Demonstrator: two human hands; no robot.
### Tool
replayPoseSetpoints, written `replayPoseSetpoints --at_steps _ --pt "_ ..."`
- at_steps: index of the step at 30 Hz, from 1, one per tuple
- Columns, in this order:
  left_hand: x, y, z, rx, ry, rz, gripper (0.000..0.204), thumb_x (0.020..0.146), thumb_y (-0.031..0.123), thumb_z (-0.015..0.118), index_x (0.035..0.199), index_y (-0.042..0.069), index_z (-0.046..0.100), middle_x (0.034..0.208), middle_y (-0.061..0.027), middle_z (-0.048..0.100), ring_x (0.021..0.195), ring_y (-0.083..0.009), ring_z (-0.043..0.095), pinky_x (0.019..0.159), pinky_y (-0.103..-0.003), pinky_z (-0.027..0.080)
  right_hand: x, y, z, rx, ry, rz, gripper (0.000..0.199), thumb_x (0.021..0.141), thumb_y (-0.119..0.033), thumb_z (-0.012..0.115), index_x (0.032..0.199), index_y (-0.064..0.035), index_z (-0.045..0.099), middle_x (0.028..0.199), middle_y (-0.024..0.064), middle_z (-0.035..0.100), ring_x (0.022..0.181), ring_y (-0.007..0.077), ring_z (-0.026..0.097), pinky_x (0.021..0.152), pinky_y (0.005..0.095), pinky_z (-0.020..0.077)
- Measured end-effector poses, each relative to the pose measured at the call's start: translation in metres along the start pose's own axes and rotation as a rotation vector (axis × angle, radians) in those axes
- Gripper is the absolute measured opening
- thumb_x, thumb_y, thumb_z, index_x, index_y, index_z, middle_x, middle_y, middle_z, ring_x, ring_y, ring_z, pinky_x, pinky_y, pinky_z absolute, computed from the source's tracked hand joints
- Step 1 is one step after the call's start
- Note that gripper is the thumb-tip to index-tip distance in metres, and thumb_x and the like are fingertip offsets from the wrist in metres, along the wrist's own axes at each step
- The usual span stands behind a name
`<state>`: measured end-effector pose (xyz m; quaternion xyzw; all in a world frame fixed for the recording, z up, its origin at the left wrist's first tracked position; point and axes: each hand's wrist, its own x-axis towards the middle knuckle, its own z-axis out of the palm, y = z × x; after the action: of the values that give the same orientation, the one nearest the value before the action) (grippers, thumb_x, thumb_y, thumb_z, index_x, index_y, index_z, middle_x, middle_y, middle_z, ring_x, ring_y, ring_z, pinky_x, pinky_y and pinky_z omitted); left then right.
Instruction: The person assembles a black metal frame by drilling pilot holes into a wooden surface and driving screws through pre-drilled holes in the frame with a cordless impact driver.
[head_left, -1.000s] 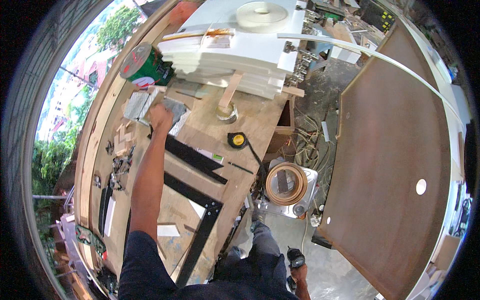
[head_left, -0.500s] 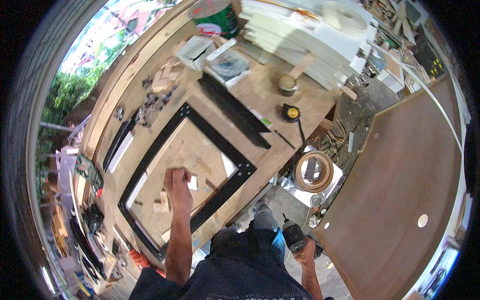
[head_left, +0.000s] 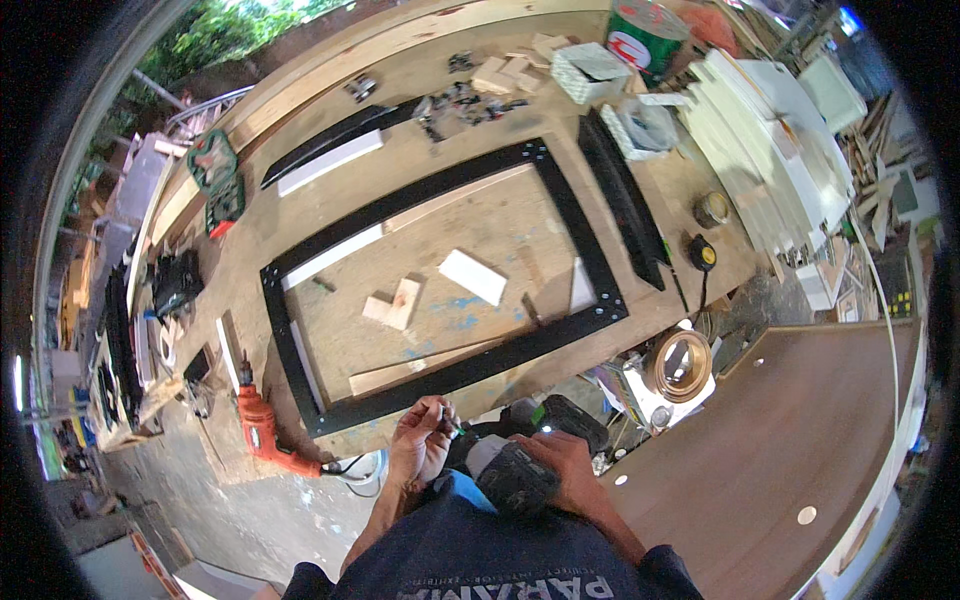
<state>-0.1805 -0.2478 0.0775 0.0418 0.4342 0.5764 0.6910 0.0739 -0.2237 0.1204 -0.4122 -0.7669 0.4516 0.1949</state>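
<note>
My right hand (head_left: 572, 468) is wrapped round a dark cordless drill (head_left: 575, 425) close to my body. The drill's front end faces left, towards my left hand (head_left: 422, 438). My left fingers are pinched together beside its tip, and whatever sits between them is too small to make out. Just beyond both hands lies a black rectangular frame (head_left: 400, 205) flat on the workbench, with bright screw heads at its corners. Inside it rest a white block (head_left: 472, 277) and pale wood offcuts (head_left: 392, 304).
An orange corded drill (head_left: 262, 430) lies at the bench's near left. Beyond the frame are small black hardware pieces (head_left: 450, 110) and a green bit case (head_left: 215, 178). A black strip (head_left: 625, 200) and a tape measure (head_left: 703, 252) lie right. A brown panel (head_left: 760, 430) stands right.
My left hand has come back from over the frame to my body. My right hand has brought the drill up from my right side to meet it. The view has turned.
</note>
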Motion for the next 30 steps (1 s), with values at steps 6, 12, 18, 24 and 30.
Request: replayPoseSetpoints --at_steps 6,12,18,24,30 --pt "-0.026 0.036 -0.051 -0.177 -0.071 0.029 0.01 0.096 0.012 0.069 0.094 0.008 0.06 0.094 -0.0059 0.061 0.085 -0.02 0.059 0.076 -0.032 0.047 0.042 -0.043 0.05 -0.042 -0.14 -0.067 0.064 0.071 -0.031 0.077 0.131 -0.0114 0.064 0.098 0.0122 0.069 0.089 0.0358 0.068 0.079 0.0468 0.0535" --pt "-0.048 0.059 -0.1 -0.388 0.012 -0.031 0.022 0.099 0.027 0.069 0.1 0.006 0.061 0.093 -0.007 0.063 0.081 -0.0164 0.062 0.064 -0.027 0.051 0.066 -0.067 0.093 -0.1 -0.234 -0.073 0.066 0.07 -0.03 0.078 0.132 -0.0113 0.063 0.094 0.012 0.068 0.086 0.0359 0.068 0.076 0.0464 0.0534" --pt "-0.063 0.081 -0.136 -0.272 0.074 0.058 0.018 0.1 0.021 0.066 0.095 0.004 0.063 0.092 -0.0118 0.068 0.072 -0.0177 0.066 0.064 -0.028 0.051 0.084 -0.097 0.12 -0.168 -0.315 -0.034 0.063 0.069 -0.028 0.077 0.128 -0.008 0.065 0.092 0.013 0.067 0.083 0.0358 0.067 0.073 0.0468 0.053" --pt "-0.077 0.102 -0.166 -0.034 0.047 0.199 0.016 0.102 0.018 0.065 0.097 0.003 0.064 0.092 -0.0115 0.068 0.079 -0.0168 0.066 0.064 -0.027 0.052 0.099 -0.117 0.144 -0.215 -0.357 -0.08 0.064 0.069 -0.028 0.076 0.128 -0.0058 0.064 0.091 0.0135 0.066 0.082 0.0357 0.066 0.073 0.0473 0.0527" --pt "-0.091 0.102 -0.183 -0.182 0.09 0.146 0.02 0.1 0.021 0.067 0.1 0.001 0.066 0.095 -0.0133 0.07 0.077 -0.0182 0.066 0.066 -0.029 0.052 0.103 -0.123 0.165 -0.217 -0.415 -0.038 0.061 0.07 -0.026 0.075 0.127 -0.0093 0.065 0.091 0.012 0.066 0.084 0.036 0.066 0.074 0.0478 0.0524"
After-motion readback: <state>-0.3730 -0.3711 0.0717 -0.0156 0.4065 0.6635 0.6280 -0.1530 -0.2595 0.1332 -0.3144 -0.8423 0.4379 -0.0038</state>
